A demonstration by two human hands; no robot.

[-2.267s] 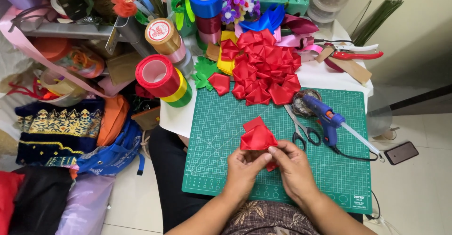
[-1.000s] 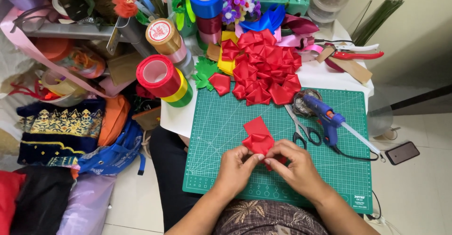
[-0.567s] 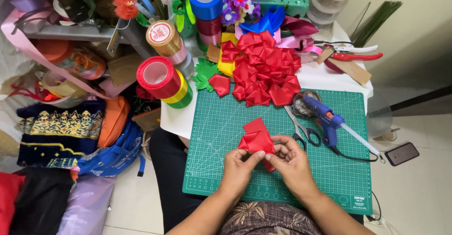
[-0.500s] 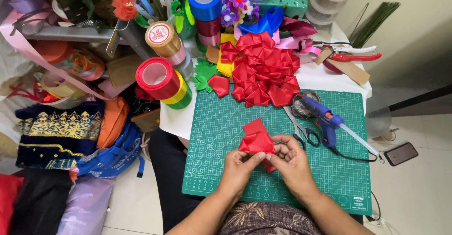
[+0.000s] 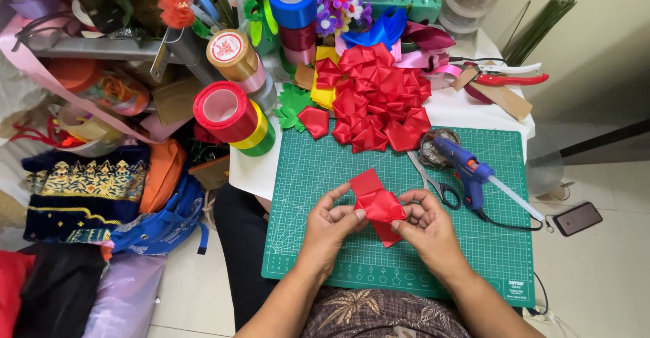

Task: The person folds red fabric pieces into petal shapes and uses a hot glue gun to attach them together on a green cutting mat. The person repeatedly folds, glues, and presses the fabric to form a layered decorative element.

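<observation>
Both of my hands hold one piece of red ribbon [image 5: 376, 201] above the green cutting mat [image 5: 318, 175]. My left hand [image 5: 332, 226] pinches its left side and my right hand [image 5: 425, 223] pinches its right side, the ribbon folded into a pointed shape between them. A heap of folded red ribbon pieces [image 5: 378, 98] lies at the mat's far edge, with one single folded red piece [image 5: 315, 120] just left of it.
A blue glue gun [image 5: 468, 168] and scissors [image 5: 433, 183] lie on the mat's right side. Ribbon spools [image 5: 225, 110] stand at left, more spools and artificial flowers behind. Red-handled pruners [image 5: 509, 78] lie far right. A phone [image 5: 577, 217] lies on the floor.
My hands have kept working the red ribbon piece, refolding it slightly; its position over the mat is about the same.
</observation>
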